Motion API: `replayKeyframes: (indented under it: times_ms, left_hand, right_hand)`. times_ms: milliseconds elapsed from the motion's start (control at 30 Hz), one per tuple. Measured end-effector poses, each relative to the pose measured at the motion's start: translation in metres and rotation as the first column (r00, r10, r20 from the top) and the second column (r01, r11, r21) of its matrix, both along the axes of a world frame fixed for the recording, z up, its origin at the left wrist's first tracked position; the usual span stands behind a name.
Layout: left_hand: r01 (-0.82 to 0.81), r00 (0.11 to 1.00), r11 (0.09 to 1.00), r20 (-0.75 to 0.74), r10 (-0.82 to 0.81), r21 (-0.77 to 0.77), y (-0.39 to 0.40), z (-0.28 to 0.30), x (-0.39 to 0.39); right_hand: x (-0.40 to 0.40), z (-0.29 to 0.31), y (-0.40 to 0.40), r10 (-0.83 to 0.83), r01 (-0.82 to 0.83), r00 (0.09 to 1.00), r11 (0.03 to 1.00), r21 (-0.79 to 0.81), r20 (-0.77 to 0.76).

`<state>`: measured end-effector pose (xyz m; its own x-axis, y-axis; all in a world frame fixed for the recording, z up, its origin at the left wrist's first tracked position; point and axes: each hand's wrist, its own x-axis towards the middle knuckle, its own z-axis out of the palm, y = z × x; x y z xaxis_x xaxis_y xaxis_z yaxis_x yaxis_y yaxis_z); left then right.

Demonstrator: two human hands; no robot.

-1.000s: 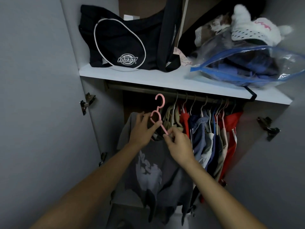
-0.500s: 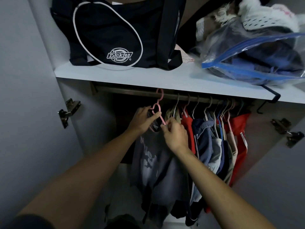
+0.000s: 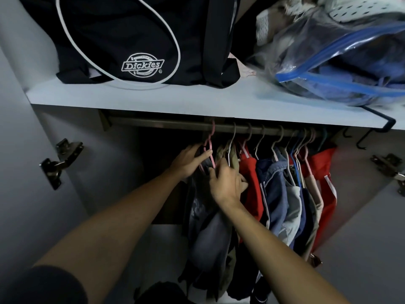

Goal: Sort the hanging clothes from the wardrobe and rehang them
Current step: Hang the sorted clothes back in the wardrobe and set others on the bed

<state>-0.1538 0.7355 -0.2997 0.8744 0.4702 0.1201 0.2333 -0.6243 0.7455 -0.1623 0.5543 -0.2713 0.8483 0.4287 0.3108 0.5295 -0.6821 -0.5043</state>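
Here, a pink hanger is hooked over the rail at about 12 o'clock from the hands. Its neck is pinched by the left hand, thumb and fingers curled round it. The hanger's lower arm is gripped by the right hand, just at 4 o'clock of the left. A grey printed shirt is hung from this hanger, below both hands. At 3 o'clock, red, denim and beige clothes are packed along the rail. On the shelf above, a black bag is seen at 11 o'clock and a clear zip bag at 1 o'clock.
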Motion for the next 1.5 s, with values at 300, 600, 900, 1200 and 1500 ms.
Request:
replayKeyframes:
  times_ms: [300,600,900,1200,1500]
  left_hand:
    - [0.066,0.997,0.997,-0.050,-0.063,0.047,0.017,-0.019,0.034]
    - [0.040,0.989,0.994,-0.148,-0.025,0.099,-0.008,0.001,0.027]
    - [-0.204,0.922,0.920,-0.250,0.295,0.335,-0.081,0.006,-0.063]
    - [-0.401,0.828,0.789,-0.185,0.529,0.465,-0.227,0.019,-0.259]
    - [-0.728,0.494,0.501,-0.149,0.857,0.468,-0.418,0.024,-0.494]
  right_hand:
    - [0.018,-0.014,-0.003,-0.014,0.022,0.995,0.996,-0.087,0.094]
    - [0.025,-0.030,-0.020,-0.002,0.045,0.977,0.980,-0.196,0.212]
    - [0.010,-0.027,-0.086,0.233,-0.205,0.962,0.961,-0.188,0.140]
    - [-0.074,-0.022,-0.153,0.634,-0.632,0.773,0.774,-0.039,0.040]
    - [-0.289,-0.029,-0.208,0.944,-0.939,0.328,0.323,0.116,0.023]
